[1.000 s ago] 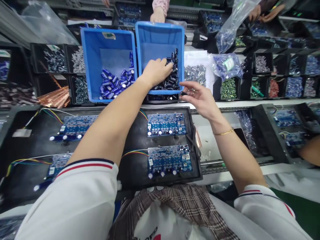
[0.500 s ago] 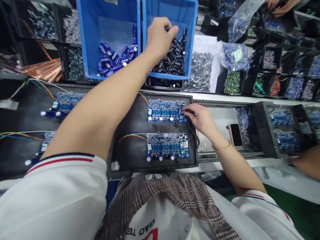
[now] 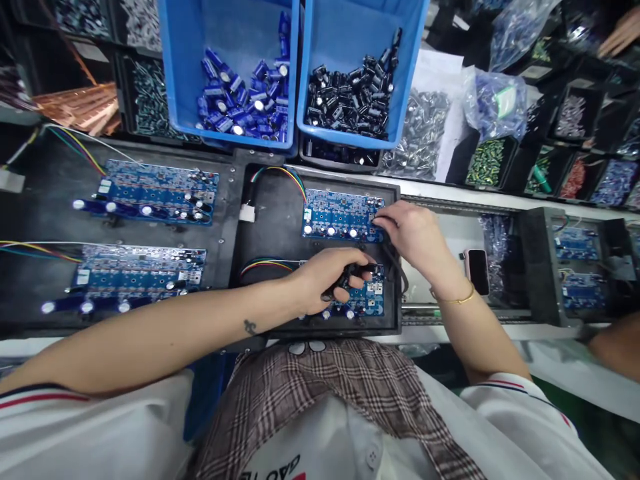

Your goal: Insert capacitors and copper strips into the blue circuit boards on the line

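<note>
My left hand (image 3: 336, 280) is curled round several black capacitors (image 3: 345, 277), above the lower blue circuit board (image 3: 376, 305) of the middle tray. Part of that board is hidden under it. The fingertips of my right hand (image 3: 413, 233) are pressed together at the right end of the upper circuit board (image 3: 335, 212); what they grip is too small to make out. White-topped round capacitors stand along the front edge of the upper board. Coloured wires (image 3: 285, 170) run from its left end.
Behind the trays stand a blue bin of blue capacitors (image 3: 240, 100) and a blue bin of black capacitors (image 3: 350, 100). Small parts bins (image 3: 493, 160) line the back right. A phone (image 3: 477, 272) lies at the right. Another person's hand (image 3: 621, 35) shows at the top right.
My left hand has come back from the bin of black capacitors to above the lower board, now with several capacitors in it. My right hand remains at the upper board. The view has shifted a little.
</note>
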`<action>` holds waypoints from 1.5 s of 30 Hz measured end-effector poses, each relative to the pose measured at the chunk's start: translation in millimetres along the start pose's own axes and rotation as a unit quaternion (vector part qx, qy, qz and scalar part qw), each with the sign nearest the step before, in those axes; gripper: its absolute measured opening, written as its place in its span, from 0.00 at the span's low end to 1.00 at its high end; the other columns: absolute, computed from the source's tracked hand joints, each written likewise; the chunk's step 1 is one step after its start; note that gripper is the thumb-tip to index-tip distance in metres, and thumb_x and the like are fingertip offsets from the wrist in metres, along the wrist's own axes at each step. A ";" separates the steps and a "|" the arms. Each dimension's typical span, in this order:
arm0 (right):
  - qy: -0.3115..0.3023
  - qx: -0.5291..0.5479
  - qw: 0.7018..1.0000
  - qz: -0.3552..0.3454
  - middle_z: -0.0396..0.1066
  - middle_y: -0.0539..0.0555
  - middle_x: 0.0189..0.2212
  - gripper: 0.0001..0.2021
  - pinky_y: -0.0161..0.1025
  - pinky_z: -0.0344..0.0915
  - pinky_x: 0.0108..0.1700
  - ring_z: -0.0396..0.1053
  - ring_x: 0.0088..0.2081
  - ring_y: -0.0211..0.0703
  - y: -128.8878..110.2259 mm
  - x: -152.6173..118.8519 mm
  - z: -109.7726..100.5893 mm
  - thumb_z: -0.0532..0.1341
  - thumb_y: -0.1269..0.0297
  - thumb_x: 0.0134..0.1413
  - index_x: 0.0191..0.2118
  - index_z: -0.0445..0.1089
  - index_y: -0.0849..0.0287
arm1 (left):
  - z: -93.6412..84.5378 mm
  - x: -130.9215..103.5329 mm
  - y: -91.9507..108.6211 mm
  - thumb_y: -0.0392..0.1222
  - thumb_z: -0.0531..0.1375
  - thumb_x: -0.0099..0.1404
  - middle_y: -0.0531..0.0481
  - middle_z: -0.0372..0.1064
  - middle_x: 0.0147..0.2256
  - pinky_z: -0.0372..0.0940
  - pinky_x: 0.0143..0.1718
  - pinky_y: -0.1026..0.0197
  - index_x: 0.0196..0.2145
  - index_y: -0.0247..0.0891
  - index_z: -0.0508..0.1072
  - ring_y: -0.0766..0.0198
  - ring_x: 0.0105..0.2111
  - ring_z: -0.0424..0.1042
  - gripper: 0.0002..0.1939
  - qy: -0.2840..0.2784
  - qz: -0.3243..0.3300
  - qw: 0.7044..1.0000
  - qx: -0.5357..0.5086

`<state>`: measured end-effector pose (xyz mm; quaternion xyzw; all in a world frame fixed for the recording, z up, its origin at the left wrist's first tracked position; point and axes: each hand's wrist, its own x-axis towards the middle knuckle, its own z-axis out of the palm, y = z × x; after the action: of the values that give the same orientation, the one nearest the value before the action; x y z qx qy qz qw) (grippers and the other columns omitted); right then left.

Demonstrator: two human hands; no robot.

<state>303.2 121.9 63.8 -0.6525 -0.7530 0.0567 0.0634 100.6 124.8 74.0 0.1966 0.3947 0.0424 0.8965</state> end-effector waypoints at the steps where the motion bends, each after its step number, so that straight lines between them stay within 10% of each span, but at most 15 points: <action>1: -0.004 -0.010 1.000 0.002 0.77 0.57 0.36 0.11 0.45 0.66 0.38 0.74 0.35 0.47 -1.4 0.3 -1.0 0.57 0.65 0.64 0.39 0.78 0.58 | 2.5 1.8 -0.9 0.35 0.55 0.65 0.49 0.66 0.29 0.39 0.13 0.73 0.35 0.35 0.70 0.75 0.20 0.55 0.04 0.003 0.000 1.000 -0.016; 16: 0.032 0.120 0.990 -0.065 0.78 0.52 0.38 0.10 0.46 0.64 0.50 0.71 0.42 0.46 -20.2 -34.1 -24.8 0.61 0.58 0.64 0.47 0.75 0.52 | 6.6 16.6 -4.2 0.41 0.54 0.72 0.54 0.57 0.26 0.41 0.13 0.75 0.33 0.31 0.69 0.78 0.17 0.55 0.12 0.025 0.037 0.993 -0.107; 24: 0.034 0.016 0.999 -0.039 0.79 0.50 0.40 0.08 0.50 0.56 0.54 0.69 0.46 0.48 -4.5 -33.1 0.4 0.59 0.65 0.65 0.43 0.75 0.54 | 0.7 18.3 -1.9 0.36 0.52 0.68 0.49 0.63 0.26 0.44 0.12 0.75 0.32 0.30 0.68 0.77 0.17 0.58 0.09 0.007 -0.038 0.993 -0.112; 45: 0.050 -0.038 0.984 -0.167 0.79 0.49 0.44 0.11 0.51 0.54 0.58 0.69 0.49 0.45 6.4 -32.3 4.6 0.56 0.71 0.66 0.49 0.72 0.52 | -0.6 11.7 1.6 0.31 0.54 0.70 0.47 0.68 0.31 0.42 0.13 0.76 0.46 0.31 0.69 0.78 0.18 0.57 0.08 -0.011 0.020 0.997 -0.068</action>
<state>313.2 90.8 57.6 -0.5217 -0.8488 -0.0158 0.0845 108.3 129.2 66.2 0.1431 0.3767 0.0846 0.9113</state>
